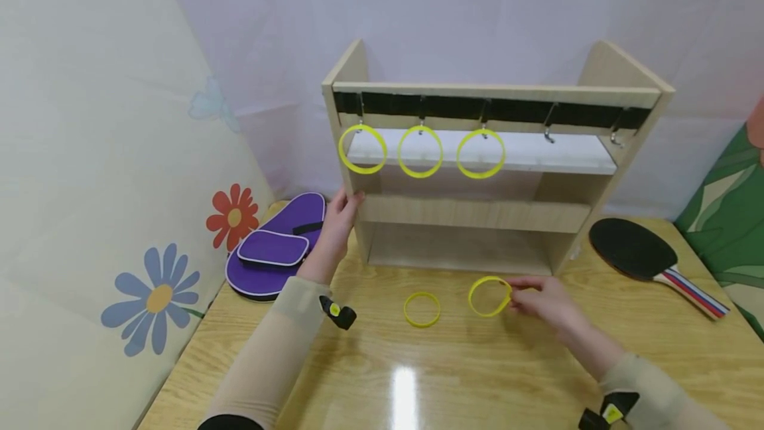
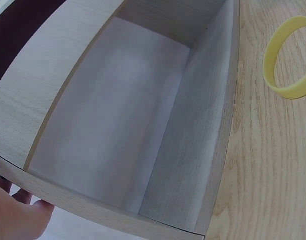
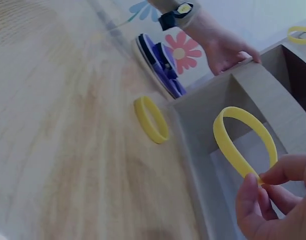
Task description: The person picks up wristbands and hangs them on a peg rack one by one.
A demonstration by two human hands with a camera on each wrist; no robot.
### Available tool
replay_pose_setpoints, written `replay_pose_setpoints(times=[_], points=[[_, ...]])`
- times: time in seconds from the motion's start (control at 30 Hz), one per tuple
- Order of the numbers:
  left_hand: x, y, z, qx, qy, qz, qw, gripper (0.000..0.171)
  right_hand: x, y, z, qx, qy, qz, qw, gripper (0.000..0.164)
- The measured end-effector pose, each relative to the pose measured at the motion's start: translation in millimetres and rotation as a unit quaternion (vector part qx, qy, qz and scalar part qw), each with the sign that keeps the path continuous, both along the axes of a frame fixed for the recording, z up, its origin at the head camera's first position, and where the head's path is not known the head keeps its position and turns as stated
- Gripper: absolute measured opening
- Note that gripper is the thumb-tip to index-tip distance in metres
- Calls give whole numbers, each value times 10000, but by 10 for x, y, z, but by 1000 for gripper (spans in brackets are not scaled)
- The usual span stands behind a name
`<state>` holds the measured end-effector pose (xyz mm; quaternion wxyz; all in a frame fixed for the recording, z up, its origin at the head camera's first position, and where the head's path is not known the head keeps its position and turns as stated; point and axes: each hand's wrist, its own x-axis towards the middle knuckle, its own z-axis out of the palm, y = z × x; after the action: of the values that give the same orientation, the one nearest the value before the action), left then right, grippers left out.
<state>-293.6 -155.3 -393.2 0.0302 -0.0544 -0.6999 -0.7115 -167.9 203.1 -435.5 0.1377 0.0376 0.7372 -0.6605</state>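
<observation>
A wooden rack [image 1: 477, 214] with a row of hooks stands at the back of the table. Three yellow rings [image 1: 420, 151] hang from its left hooks; two hooks on the right are bare. My left hand [image 1: 337, 221] grips the rack's left side panel [image 2: 117, 212]. My right hand [image 1: 537, 300] pinches a yellow ring [image 1: 489, 296] by its edge, upright just above the table in front of the rack, also seen as the held ring [image 3: 243, 145]. Another yellow ring [image 1: 422, 309] lies flat on the table between my hands, the same loose ring [image 3: 151, 120] [image 2: 289, 57].
A purple paddle case [image 1: 276, 247] lies left of the rack. A black table tennis paddle [image 1: 638, 251] with a striped handle lies to the right. Flower-patterned panels close off the left side, a green one the right. The wooden table [image 1: 418, 377] extends toward me.
</observation>
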Motion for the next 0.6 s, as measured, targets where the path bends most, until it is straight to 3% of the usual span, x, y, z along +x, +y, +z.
replay_pose_setpoints(times=[0.3, 0.47, 0.6], points=[[-6, -9, -10, 13, -7, -6, 10000, 50, -86, 137, 265, -468, 269, -195, 9984, 45], [-4, -3, -5, 39, -20, 64, 10000, 49, -95, 209, 410, -1008, 384, -175, 9940, 27], [-2, -1, -7, 27, -44, 74, 10000, 49, -67, 237, 546, -1266, 496, -238, 9904, 36]])
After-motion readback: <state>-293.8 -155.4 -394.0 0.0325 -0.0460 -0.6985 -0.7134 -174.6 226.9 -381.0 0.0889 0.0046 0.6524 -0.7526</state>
